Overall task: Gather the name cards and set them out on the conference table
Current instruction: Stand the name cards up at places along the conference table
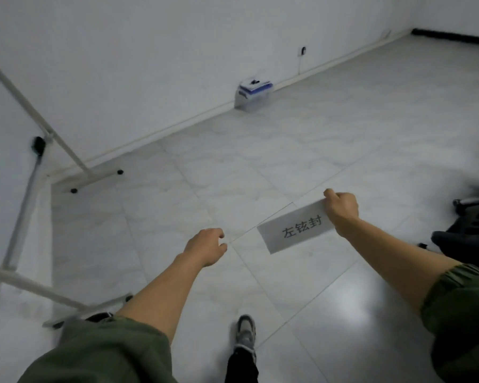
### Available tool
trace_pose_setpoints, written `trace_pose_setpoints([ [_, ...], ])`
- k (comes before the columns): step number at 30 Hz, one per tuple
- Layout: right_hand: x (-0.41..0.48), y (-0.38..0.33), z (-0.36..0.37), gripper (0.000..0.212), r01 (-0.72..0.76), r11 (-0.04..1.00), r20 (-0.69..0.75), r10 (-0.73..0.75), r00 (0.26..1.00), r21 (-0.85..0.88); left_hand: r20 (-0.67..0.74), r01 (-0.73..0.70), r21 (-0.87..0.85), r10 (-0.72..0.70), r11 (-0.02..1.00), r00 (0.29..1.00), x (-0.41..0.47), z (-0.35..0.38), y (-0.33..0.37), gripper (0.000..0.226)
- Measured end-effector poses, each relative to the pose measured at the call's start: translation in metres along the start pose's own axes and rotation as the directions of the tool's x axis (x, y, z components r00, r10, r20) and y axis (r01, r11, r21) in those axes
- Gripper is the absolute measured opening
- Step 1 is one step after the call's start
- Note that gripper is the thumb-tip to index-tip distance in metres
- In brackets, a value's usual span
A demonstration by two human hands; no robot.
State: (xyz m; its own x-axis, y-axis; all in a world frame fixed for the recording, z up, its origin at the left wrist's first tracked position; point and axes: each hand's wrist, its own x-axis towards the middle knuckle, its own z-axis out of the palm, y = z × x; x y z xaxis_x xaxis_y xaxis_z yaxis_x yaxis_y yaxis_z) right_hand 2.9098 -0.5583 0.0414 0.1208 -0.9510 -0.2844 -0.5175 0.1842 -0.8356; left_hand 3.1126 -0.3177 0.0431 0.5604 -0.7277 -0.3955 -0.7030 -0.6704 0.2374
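Note:
A white name card point(295, 230) with three black printed characters hangs in the air over the tiled floor. My right hand point(342, 207) pinches its upper right corner, so the card slopes down to the left. My left hand point(206, 246) reaches forward at lower centre with loosely curled fingers and holds nothing. It is apart from the card, to the left of it. No conference table is in view.
White stand legs point(86, 168) with black feet cross the left side. A small box point(253, 92) with blue and white contents sits against the far wall. Black chair parts point(470, 228) are at the right edge. My shoe point(245, 334) steps on the glossy tiles.

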Motion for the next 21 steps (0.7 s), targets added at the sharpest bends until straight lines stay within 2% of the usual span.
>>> trace_pose_setpoints([
  [9, 0.148, -0.081, 0.013, 0.033, -0.080, 0.992, -0.279, 0.105, 0.955, 0.098, 0.048, -0.216, 0.102, 0.212, 0.971, 0.976, 0.227, -0.114, 0.051, 0.042],
  [17, 0.291, -0.095, -0.030, 0.032, -0.154, 0.971, -0.454, 0.221, 0.863, 0.180, 0.156, -0.448, 0.130, 0.428, 0.884, 0.890, 0.397, -0.139, 0.189, 0.042],
  [21, 0.372, -0.096, -0.051, 0.035, -0.174, 0.962, -0.507, 0.258, 0.822, 0.209, 0.187, -0.509, 0.150, 0.481, 0.848, 0.857, 0.465, -0.144, 0.259, 0.043],
])
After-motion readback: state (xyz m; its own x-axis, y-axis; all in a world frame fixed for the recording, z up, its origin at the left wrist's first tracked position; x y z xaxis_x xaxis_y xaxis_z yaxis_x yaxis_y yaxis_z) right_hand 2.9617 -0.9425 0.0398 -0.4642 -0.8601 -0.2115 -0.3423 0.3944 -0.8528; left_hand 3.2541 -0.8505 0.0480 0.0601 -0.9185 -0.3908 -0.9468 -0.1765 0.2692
